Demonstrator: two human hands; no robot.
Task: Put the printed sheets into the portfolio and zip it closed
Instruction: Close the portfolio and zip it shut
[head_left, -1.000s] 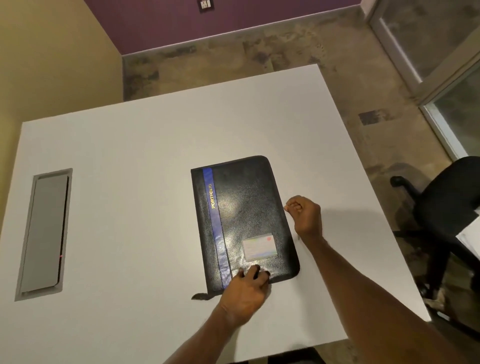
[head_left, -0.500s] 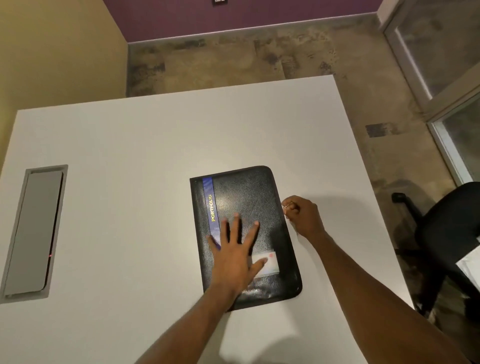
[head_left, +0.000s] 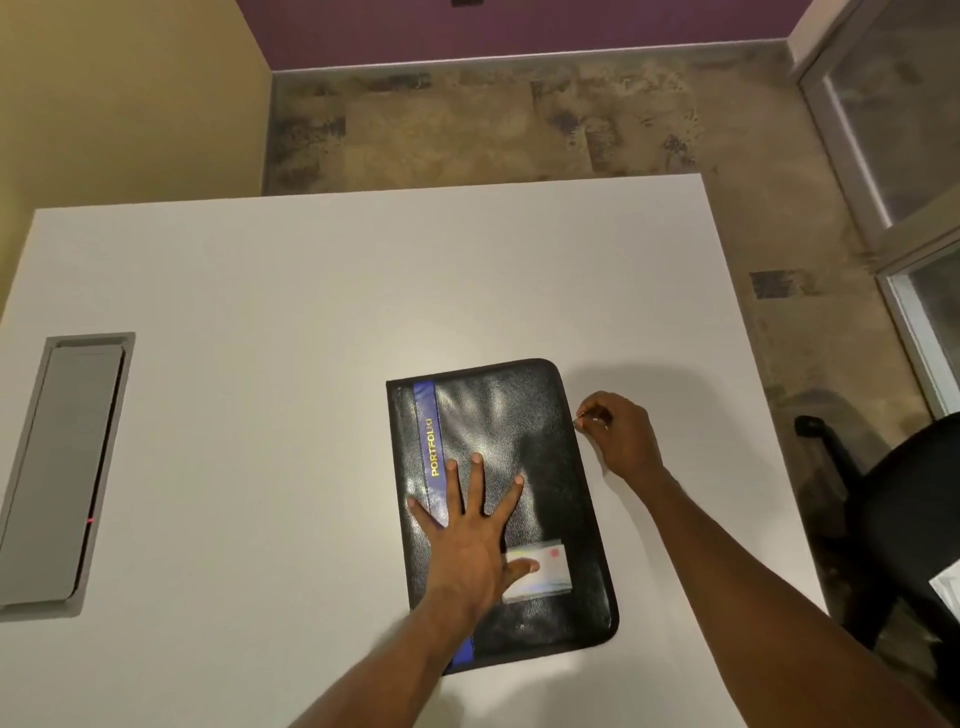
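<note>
Since a second ago, the left hand (head_left: 470, 540) has gone from the near edge of the portfolio (head_left: 519, 415) up onto its cover. The right hand (head_left: 621, 436) has crept a little further along the right edge, toward the far corner.

Now the left hand lies flat on the cover with its grip spread wide. Its outer fingers lie on the blue stripe (head_left: 430, 415). Its thumb rests on the card (head_left: 550, 571) in the clear pocket.

The right hand is over the table (head_left: 260, 312), just beside the right edge of the portfolio. Its grip is pinching a small shiny tab (head_left: 580, 415) between thumb and finger. The tab is too small to see well.

The portfolio is black. It lies flat and folded shut on the near right part of the white table. The blue stripe runs down its left side and has the word PORTFOLIO on it in yellow.

A grey lid (head_left: 67, 467) is set into the table, well off to the left. A black chair (head_left: 898, 519) stands on the floor to the right of the table.
</note>
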